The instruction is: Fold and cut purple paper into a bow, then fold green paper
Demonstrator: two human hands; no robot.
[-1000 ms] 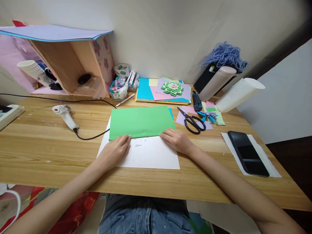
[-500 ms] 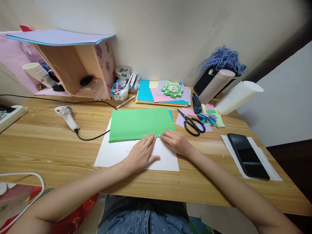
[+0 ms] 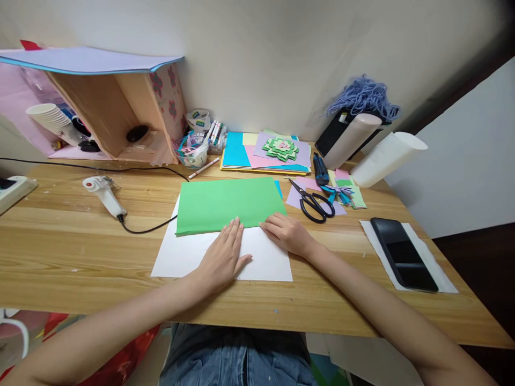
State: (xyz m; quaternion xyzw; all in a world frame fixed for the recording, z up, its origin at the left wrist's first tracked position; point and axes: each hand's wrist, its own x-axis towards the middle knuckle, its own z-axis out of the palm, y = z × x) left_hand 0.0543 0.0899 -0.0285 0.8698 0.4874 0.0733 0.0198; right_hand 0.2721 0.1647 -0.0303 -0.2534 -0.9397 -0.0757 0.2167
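A folded green paper [image 3: 231, 203] lies on a white sheet [image 3: 181, 260] at the middle of the table. My left hand [image 3: 222, 254] is flat, its fingertips on the paper's near edge and its thumb out to the side over the white sheet. At the right part of the same edge, my right hand [image 3: 288, 233] rests with bent fingers touching the paper; whether it grips the edge is hard to see. A bit of blue paper [image 3: 278, 187] shows behind the green one.
Black scissors [image 3: 314, 206] and a blue cutter [image 3: 321, 169] lie right of the paper. A glue gun [image 3: 105, 197] with its cord is at left. A phone [image 3: 403, 254] lies at right. Coloured sheets [image 3: 233, 153] and a marker [image 3: 204, 168] are behind.
My left hand has slid left along the green paper's near edge, away from my right hand, which stays by the right part. The whole view has shifted slightly.
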